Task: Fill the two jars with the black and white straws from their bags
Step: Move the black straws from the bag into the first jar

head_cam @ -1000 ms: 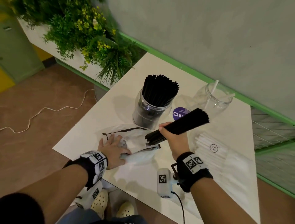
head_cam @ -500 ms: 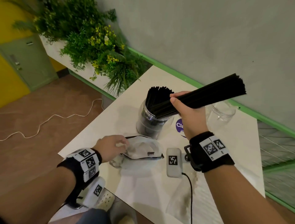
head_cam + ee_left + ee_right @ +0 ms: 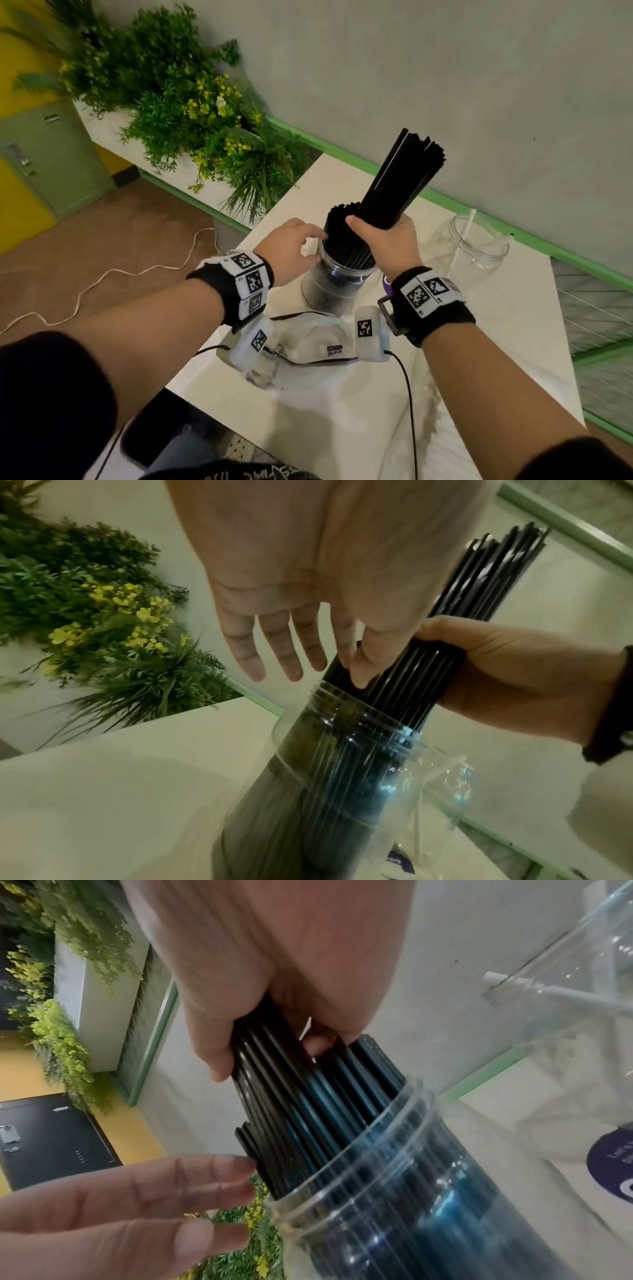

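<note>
My right hand (image 3: 383, 236) grips a thick bundle of black straws (image 3: 404, 178), tilted up to the right, with its lower end inside the mouth of the clear jar (image 3: 332, 291). That jar holds many black straws. My left hand (image 3: 308, 240) is at the jar's left rim, and its straight fingers (image 3: 212, 1177) touch the straws standing there. In the left wrist view its thumb lies against the bundle (image 3: 411, 669) just above the rim. The second clear jar (image 3: 479, 250) stands to the right with a white straw (image 3: 467, 226) in it.
A limp clear bag (image 3: 308, 339) lies on the white table (image 3: 479, 342) in front of the black-straw jar. A purple sticker (image 3: 387, 284) shows beside the jar. A planter of greenery (image 3: 191, 113) stands at the table's far left, and a grey wall runs behind.
My right hand swung the bundle from nearly level to steeply upright and lowered its end into the jar. My left hand left the bag and rose to the jar's straws.
</note>
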### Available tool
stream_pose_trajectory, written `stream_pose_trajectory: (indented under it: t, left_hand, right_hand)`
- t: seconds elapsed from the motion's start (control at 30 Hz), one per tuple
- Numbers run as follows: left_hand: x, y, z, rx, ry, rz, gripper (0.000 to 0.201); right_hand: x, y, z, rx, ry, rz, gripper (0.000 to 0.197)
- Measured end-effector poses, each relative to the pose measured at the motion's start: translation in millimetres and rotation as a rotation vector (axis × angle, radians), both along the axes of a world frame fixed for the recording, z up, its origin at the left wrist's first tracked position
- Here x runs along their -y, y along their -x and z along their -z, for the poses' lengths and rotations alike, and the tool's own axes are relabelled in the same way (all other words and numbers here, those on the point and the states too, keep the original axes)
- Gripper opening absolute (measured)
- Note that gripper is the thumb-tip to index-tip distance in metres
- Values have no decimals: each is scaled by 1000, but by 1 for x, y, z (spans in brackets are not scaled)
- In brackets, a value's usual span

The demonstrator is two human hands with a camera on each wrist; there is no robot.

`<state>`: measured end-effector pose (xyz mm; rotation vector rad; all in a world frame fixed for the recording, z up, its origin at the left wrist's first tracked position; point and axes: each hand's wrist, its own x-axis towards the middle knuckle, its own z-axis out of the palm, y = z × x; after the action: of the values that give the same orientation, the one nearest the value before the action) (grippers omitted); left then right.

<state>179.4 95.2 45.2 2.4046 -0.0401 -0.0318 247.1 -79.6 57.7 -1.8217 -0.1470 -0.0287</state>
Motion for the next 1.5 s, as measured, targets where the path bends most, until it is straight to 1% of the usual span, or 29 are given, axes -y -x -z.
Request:
stream_pose_trajectory:
  t: [0.1, 0.17, 0.27, 0.4, 0.47, 0.5, 0.57, 0.63, 0.67, 0.7, 0.77, 0.83, 0.9, 0.93, 1.0, 1.07, 1.1, 1.13, 1.17, 1.27, 1.33, 1.4, 1.5]
  left_hand:
    - [2, -9, -1, -28, -125, 61, 35]
    - [1, -13, 1, -45, -135, 71, 32]
    - [-1, -18, -2, 6, -85, 56, 24]
    - [-4, -28, -11, 46, 39, 20, 14]
    - [-3, -34, -18, 71, 70, -1, 21]
    - [-2, -36, -21, 91, 73, -10, 28]
    - [4, -40, -32, 119, 113, -11, 48]
    - [12, -44, -45, 91, 182, 36, 66]
    - [17, -44, -51, 55, 194, 75, 69]
    - [21, -46, -56, 27, 178, 117, 69]
    - [26, -49, -62, 17, 93, 159, 56]
    - [28, -49, -63, 47, 12, 137, 38]
    - [28, -50, -62, 69, -23, 99, 27]
    - [29, -50, -61, 74, -21, 80, 29]
    - [31, -50, -62, 102, 5, 54, 45]
    - [36, -51, -62, 168, 34, 55, 62]
    - [39, -52, -62, 215, 25, 59, 67]
    - [42, -53, -62, 256, 8, 65, 68]
    - [45, -53, -61, 292, -11, 73, 67]
    - [47, -50, -52, 373, -64, 115, 53]
    - [41, -48, -43, 384, -93, 108, 43]
    - [35, -46, -37, 396, -89, 93, 41]
    - [36, -38, -41, 431, -17, 108, 48]
  right_hand:
    - [4, -3, -5, 3, 18, 4, 39]
    - [6, -5, -6, -9, 14, -6, 40]
    - [11, -6, -8, -24, 34, -38, 39]
    - [15, -2, -13, -1, 98, -109, 34]
    - [17, -3, -15, -10, 69, -111, 34]
    - [18, -3, -17, -11, 56, -109, 35]
    - [20, -4, -18, 9, 65, -125, 36]
    - [22, -4, -17, 36, 92, -158, 37]
    - [23, -4, -17, 44, 103, -173, 38]
    - [24, -4, -17, 52, 110, -186, 38]
    - [26, -4, -17, 77, 135, -193, 39]
    - [29, -4, -19, 124, 185, -159, 39]
    - [33, -4, -24, 181, 206, -104, 39]
    - [34, -3, -27, 209, 192, -84, 44]
    - [36, -1, -34, 279, 168, -58, 63]
    - [38, 0, -37, 371, 209, -44, 79]
    - [38, 0, -37, 410, 229, -43, 83]
    - [38, -1, -37, 431, 241, -48, 83]
    - [38, -1, -36, 438, 257, -59, 78]
    - [40, -3, -27, 482, 333, -87, 47]
    - [43, -3, -23, 499, 313, -93, 35]
    - [44, 0, -22, 513, 290, -95, 36]
    - [45, 3, -21, 536, 271, -100, 43]
